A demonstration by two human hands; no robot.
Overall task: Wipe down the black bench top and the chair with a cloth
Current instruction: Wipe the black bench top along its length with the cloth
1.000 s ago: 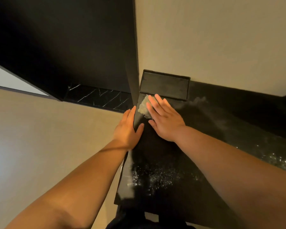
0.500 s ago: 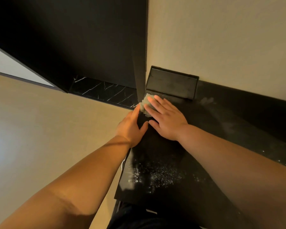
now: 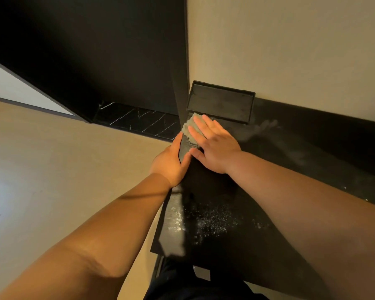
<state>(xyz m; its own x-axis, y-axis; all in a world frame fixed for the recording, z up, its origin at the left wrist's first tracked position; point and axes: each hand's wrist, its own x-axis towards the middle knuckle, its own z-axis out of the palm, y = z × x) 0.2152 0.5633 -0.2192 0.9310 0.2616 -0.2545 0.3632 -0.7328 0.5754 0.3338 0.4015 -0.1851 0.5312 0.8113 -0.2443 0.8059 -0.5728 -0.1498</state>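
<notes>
Cloth [image 3: 188, 127] under right hand [image 3: 214, 148] (flat), left hand [image 3: 169, 164] against bench top [image 3: 225, 202]

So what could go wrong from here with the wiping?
1. The cloth under the right hand is right by the tray; a push forward may shove the tray or pack dust against it.
2. White specks lie near the bench front edge; a careless sweep could drop them onto the floor.
</notes>
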